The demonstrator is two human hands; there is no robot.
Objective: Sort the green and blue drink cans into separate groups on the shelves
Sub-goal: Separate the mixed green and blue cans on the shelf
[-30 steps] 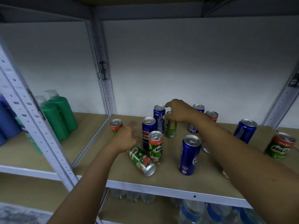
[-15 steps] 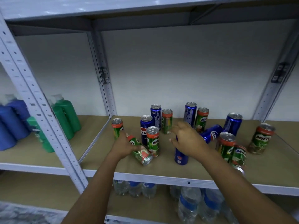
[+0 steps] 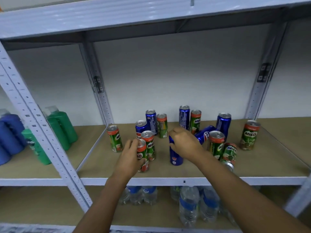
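Green Milo can [image 3: 142, 155] gripped by left hand [image 3: 130, 158], fingers curled round its left side; can upright on shelf board [image 3: 269, 165], long axis vertical, lid up, near front edge. Second green can [image 3: 149, 145] upright just behind it, touching or nearly so; which, not discernible.

Blue can [image 3: 175, 156] gripped by right hand [image 3: 185, 143] from above and right, fingers wrapped round upper body; long axis vertical, base on board, top hidden under hand.

Outward from hands:
- Lone green can [image 3: 115, 138] upright left of left hand, near rear post [image 3: 101, 101].
- Two blue cans [image 3: 140, 129] [image 3: 151, 121] and one green can [image 3: 162, 125] upright behind left hand.
- Blue can [image 3: 184, 117] and green can [image 3: 195, 121] upright, side by side, behind right hand.
- Blue Pepsi can [image 3: 204, 134] lying on its side right of right hand, long axis running from front-left to rear-right.
- Blue can [image 3: 223, 124] upright behind it.
- Green can [image 3: 216, 144] upright beside right forearm; tilted green can [image 3: 228, 153] leaning beside it.
- Green can [image 3: 249, 135] upright, well apart at far right.

Green and blue bottles [image 3: 58, 126] in left bay. Water bottles [image 3: 188, 206] on lower shelf.
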